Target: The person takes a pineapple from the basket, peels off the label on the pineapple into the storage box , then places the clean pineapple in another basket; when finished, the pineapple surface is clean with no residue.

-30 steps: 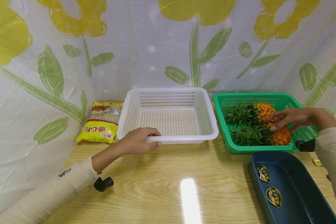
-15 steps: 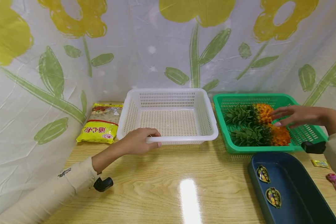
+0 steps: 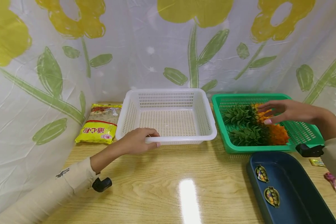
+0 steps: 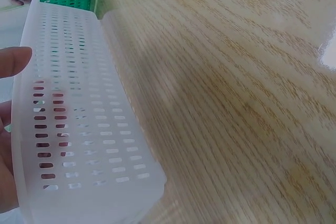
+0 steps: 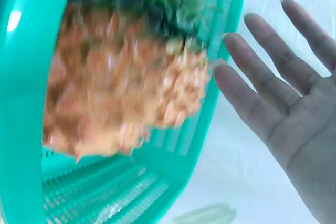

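Observation:
My left hand [image 3: 139, 140] grips the near rim of a white perforated plastic basket [image 3: 168, 138]; its thumb [image 4: 16, 61] shows at the rim in the left wrist view. Nothing lies inside that basket. To the right, my right hand [image 3: 292, 112] hovers over a green perforated basket [image 3: 226, 146], holding nothing. In the right wrist view its fingers are spread and straight. Two pineapples lie in the green basket, leafy crowns pointing left; the nearer pineapple [image 3: 278, 135] shows its orange body, while the farther pineapple [image 3: 239, 114] is partly hidden behind my hand.
A yellow food packet [image 3: 99, 124] lies left of the white basket. A dark blue tray [image 3: 291, 186] with stickers stands at the front right. Beside it are a small yellow packet [image 3: 317, 162] and a lollipop [image 3: 331, 179]. A flower-printed curtain [image 3: 128, 46] hangs behind.
My right hand shifted right and up off the pineapples, then back slightly left above them, fingers straighter. The lollipop came into sight from behind the right sleeve. My left hand keeps its hold.

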`<state>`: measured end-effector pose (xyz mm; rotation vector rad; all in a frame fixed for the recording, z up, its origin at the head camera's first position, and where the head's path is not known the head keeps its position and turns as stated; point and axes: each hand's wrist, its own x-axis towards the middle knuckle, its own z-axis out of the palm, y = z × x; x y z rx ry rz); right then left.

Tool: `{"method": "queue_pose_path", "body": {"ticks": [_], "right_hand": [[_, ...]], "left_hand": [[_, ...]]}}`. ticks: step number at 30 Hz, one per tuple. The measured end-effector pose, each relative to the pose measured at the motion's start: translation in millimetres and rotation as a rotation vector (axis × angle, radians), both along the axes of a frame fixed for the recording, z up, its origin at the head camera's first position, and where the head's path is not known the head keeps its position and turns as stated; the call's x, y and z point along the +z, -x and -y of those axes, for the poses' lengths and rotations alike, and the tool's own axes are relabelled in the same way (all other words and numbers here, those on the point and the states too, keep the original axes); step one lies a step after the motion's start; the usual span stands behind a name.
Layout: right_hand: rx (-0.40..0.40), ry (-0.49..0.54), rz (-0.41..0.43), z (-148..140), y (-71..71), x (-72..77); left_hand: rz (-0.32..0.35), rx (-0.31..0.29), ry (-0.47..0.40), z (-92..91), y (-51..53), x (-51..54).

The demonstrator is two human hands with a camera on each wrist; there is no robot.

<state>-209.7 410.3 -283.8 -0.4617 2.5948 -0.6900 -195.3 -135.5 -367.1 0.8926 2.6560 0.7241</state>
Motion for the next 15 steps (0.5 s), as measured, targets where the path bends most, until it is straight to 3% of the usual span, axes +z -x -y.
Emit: {"method": "queue_pose_path", "body": {"ticks": [8, 15], "right_hand": [[0.083, 0.102, -0.039, 47, -5.2, 0.9], [0.142, 0.101, -0.109, 87, -10.4, 9.6]], "left_hand": [[0.028, 0.006, -0.009, 1.9, -1.7, 2.2], [0.016, -0.007, -0.049, 1.2, -2.2, 2.1]]}}
